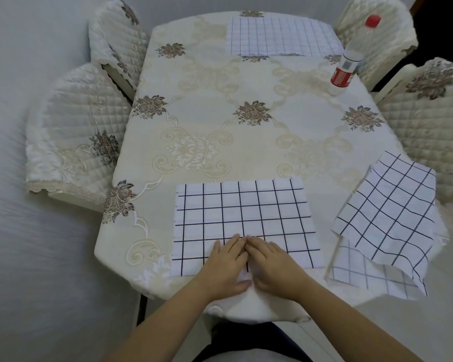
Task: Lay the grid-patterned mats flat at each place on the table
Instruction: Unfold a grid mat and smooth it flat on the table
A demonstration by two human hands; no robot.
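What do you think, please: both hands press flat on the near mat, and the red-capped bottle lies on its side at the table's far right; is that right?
Not quite: the head view shows the red-capped bottle standing upright, not on its side. The left hand and right hand do press flat on the near mat.

A desk (215,82) under a cream floral cloth, seen from above. At 6 o'clock the near mat (243,212), white with a black grid, lies flat. The left hand (225,265) and right hand (273,266) rest palm-down on its near edge, side by side, fingers (233,241) straight, forefinger tips touching. At 4 o'clock a rumpled top mat (392,205) overhangs the desk's edge and partly covers a lower mat (356,274). A far mat (283,35) lies at 12 o'clock. A clear bottle (348,61) with a red cap stands at 2 o'clock. Quilted chairs (76,131) stand at 9, 11, 1 and 3 o'clock.
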